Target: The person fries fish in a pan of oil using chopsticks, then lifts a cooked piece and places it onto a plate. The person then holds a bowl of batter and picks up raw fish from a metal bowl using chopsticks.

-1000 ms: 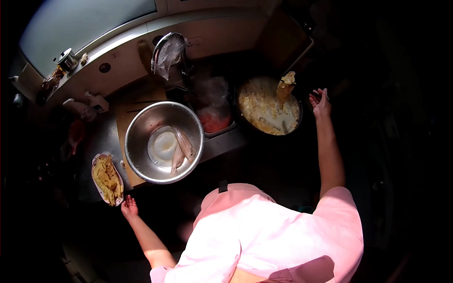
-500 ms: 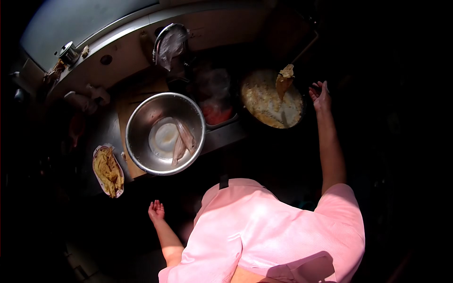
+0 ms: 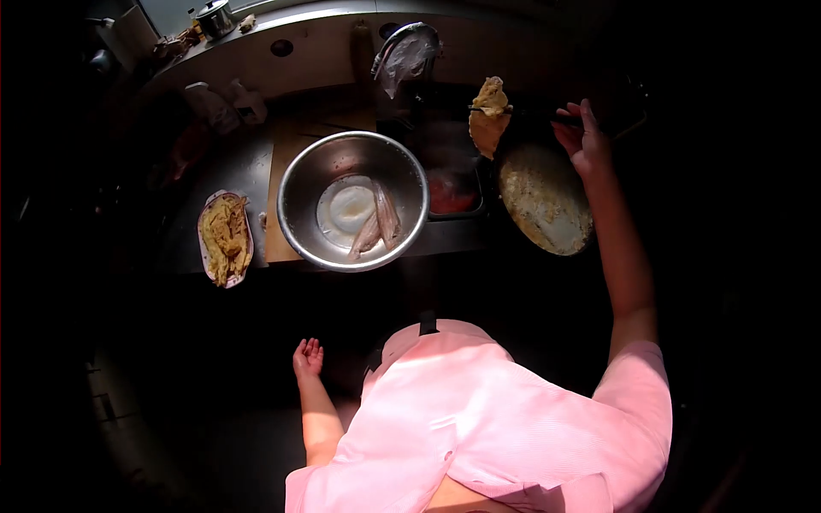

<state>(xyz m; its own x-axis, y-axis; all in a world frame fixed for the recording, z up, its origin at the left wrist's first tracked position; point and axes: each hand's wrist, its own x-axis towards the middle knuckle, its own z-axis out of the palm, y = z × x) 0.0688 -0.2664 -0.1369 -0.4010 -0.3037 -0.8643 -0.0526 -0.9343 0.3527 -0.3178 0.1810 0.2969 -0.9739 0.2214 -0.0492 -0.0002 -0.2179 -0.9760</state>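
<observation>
My right hand (image 3: 586, 141) is closed on dark chopsticks (image 3: 534, 111), whose shafts are hard to make out against the dark. At their far end hangs a piece of golden battered food (image 3: 489, 128), clear of the pan. Below it lies a round pan (image 3: 539, 205) of bubbling, pale yellow oil with crumbs. My left hand (image 3: 309, 356) hangs low with its fingers loosely bent and nothing in it. Ahead of that hand stands a wide steel bowl (image 3: 295, 227) holding pale raw fish pieces (image 3: 376, 227). An oval plate (image 3: 249, 256) with fried pieces (image 3: 225, 235) is to the left.
A wooden board (image 3: 280, 197) lies under the bowl on a steel counter (image 3: 256, 162). Between bowl and pan is a tray with something red (image 3: 449, 195). A plastic-covered item (image 3: 409, 58) stands behind. A metal pot (image 3: 215, 19) sits on the sill.
My right hand has lifted the battered piece out of the oil and moved it left, toward the red tray. The camera view has shifted. My left hand still hangs low.
</observation>
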